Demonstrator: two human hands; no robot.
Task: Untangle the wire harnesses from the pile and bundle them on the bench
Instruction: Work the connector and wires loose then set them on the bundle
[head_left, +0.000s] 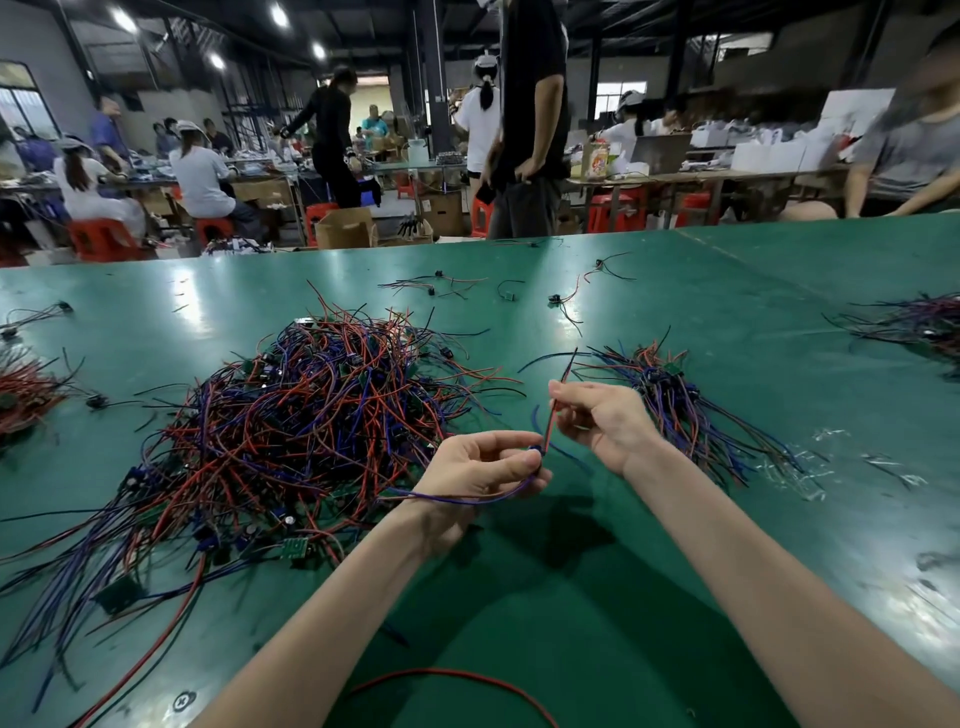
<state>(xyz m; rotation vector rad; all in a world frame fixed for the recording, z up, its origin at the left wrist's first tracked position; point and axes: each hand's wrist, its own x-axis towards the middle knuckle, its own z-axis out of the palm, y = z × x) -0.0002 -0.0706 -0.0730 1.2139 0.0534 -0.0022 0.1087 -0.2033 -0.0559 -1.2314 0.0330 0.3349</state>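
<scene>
Hands: left hand (483, 467) at centre frame, fingers curled, pinching the dark component end of one harness; right hand (597, 415) just to its right and slightly higher, thumb and fingers pinching the red and black leads; the two are near each other, joined only by the wire.
Held harness (549, 421): raised off the bench, between the hands; the red lead runs up past the right fingertips; a purple-blue lead loops under the left hand and across the wrist toward the pile; whether it is free of the pile cannot be told.
Pile (311, 415): left of centre, just beside the left hand; red, blue and black leads with small green boards, densely tangled.
Sorted bundle (675, 400): right of the right hand; leads lying roughly parallel.
Step in hand: judged to be the straightening of a single harness.
Next move: calls for clearing the purple-blue lead from the wrist; gathering all leads together; laying them aligned on the sorted bundle.
Bench (571, 597): green; stray harnesses (441, 283) at upper centre; a loose red wire (441, 674) at the bottom edge.
</scene>
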